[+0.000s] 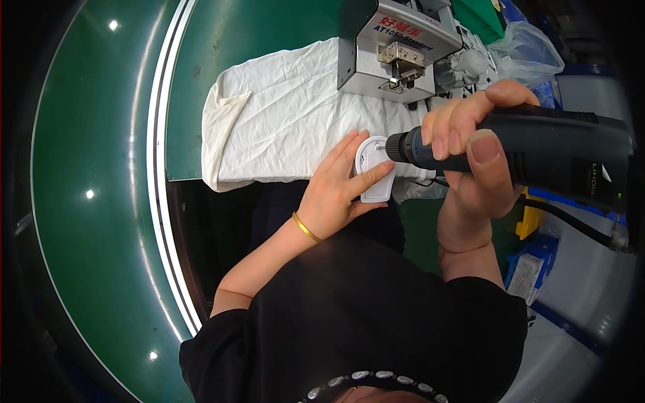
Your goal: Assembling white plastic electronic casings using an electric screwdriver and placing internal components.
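Gripping a white housing point(371, 156) with the left hand point(334, 180), at the near edge of the desk point(188, 127) and its white cloth point(282, 111), with its long axis roughly crossing that edge. Clasping a black electric screwdriver point(544, 148) in the right hand point(489, 161), crosswise, with its bit point(381, 147) reaching the housing's far end from the right.

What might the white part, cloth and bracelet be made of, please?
White part: probably plastic with a satin finish, given its smooth, moulded look. Cloth: matte fabric, softly creased; fibre unclear. Bracelet: likely polished metal, gold-coloured and shiny.
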Demonstrator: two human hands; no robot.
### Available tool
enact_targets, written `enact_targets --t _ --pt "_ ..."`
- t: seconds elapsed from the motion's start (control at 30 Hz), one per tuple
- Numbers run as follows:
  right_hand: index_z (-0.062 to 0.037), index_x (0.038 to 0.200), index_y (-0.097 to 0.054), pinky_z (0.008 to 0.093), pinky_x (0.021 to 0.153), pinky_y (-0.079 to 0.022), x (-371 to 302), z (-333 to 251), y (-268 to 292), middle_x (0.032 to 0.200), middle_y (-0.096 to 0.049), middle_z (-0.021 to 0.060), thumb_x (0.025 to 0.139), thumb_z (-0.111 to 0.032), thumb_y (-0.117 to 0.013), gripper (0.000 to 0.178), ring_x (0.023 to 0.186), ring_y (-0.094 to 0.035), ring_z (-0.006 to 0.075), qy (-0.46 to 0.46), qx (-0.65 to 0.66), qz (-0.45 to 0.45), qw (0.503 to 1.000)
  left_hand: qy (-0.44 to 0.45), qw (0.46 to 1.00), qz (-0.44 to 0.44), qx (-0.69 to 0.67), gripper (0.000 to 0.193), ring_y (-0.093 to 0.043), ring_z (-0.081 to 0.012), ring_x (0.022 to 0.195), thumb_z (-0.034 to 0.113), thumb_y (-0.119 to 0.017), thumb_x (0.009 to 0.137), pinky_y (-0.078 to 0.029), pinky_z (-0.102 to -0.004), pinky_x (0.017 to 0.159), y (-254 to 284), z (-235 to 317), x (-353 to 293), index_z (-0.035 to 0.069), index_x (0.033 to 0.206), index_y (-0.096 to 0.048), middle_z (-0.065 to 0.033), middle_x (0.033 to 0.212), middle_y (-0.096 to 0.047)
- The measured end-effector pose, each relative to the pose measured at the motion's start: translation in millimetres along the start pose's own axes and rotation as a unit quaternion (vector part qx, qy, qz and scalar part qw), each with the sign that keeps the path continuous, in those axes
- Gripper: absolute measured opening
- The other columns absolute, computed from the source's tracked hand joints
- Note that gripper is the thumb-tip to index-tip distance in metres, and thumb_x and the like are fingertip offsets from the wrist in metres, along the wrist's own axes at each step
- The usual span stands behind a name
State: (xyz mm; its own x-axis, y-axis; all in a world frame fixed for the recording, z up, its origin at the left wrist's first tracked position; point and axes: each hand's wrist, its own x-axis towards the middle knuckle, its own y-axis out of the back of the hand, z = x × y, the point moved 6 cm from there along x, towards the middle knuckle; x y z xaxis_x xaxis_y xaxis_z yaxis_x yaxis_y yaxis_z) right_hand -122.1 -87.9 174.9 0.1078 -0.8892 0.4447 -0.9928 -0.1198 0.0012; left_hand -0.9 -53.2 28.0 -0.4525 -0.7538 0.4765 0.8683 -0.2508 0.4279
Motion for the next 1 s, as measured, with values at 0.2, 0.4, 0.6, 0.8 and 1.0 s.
enact_targets --t 0.2,0.4,0.6,0.8,1.0 --pt "-0.0052 0.124 -0.042 0.0379 0.07 -0.047 0.1 4.3 2.3 0.077 -0.053 0.0064 0.089 -0.018 -0.062 0.042 0.066 -0.054 0.0159 -0.01 -0.004 0.004 1.0 0.003 1.0 -0.002 0.003 0.068 -0.048 -0.0465 0.127 0.022 -0.087 0.059 -0.043 -0.0475 0.105 -0.8 0.0 -1.3 0.018 0.124 -0.066 -0.0251 0.138 -0.049" --pt "-0.0056 0.123 -0.041 0.0375 0.069 -0.047 -0.3 5.5 1.4 0.077 -0.052 0.0068 0.089 -0.016 -0.062 0.041 0.064 -0.053 0.0157 -0.008 -0.03 -0.021 0.999 0.009 1.0 0.007 -0.012 0.072 -0.045 -0.0446 0.131 0.02 -0.09 0.061 -0.04 -0.0495 0.106 -1.8 -1.3 -1.7 0.021 0.128 -0.064 -0.02 0.138 -0.051" --pt "0.0058 0.113 -0.051 0.0257 0.068 -0.05 0.6 11.4 8.0 0.08 -0.063 0.0076 0.08 0.002 -0.069 0.037 0.07 -0.06 0.0114 0.012 0.015 0.025 0.999 -0.004 1.0 0.014 0.025 0.067 -0.049 -0.0465 0.126 0.022 -0.087 0.06 -0.044 -0.0472 0.104 0.5 1.9 -0.9 0.017 0.123 -0.067 -0.0263 0.138 -0.049" --pt "-0.0008 0.132 -0.04 0.0385 0.068 -0.05 0.9 12.3 34.0 0.079 -0.058 0.009 0.091 -0.015 -0.064 0.049 0.069 -0.058 0.0174 0.02 0.101 0.008 0.995 -0.025 1.0 0.003 0.006 0.072 -0.045 -0.0438 0.131 0.018 -0.089 0.061 -0.041 -0.0466 0.105 -1.3 5.9 2.4 0.019 0.128 -0.064 -0.023 0.143 -0.046" --pt "-0.0028 0.12 -0.049 0.0352 0.059 -0.052 -21.3 29.1 165.8 0.082 -0.059 0.0081 0.092 -0.014 -0.067 0.035 0.063 -0.061 0.0183 -0.1 0.048 0.287 0.952 -0.003 0.999 0.007 0.053 0.073 -0.05 -0.0424 0.126 0.017 -0.09 0.059 -0.044 -0.045 0.103 -0.1 7.7 -3.0 0.015 0.127 -0.065 -0.0241 0.141 -0.046"
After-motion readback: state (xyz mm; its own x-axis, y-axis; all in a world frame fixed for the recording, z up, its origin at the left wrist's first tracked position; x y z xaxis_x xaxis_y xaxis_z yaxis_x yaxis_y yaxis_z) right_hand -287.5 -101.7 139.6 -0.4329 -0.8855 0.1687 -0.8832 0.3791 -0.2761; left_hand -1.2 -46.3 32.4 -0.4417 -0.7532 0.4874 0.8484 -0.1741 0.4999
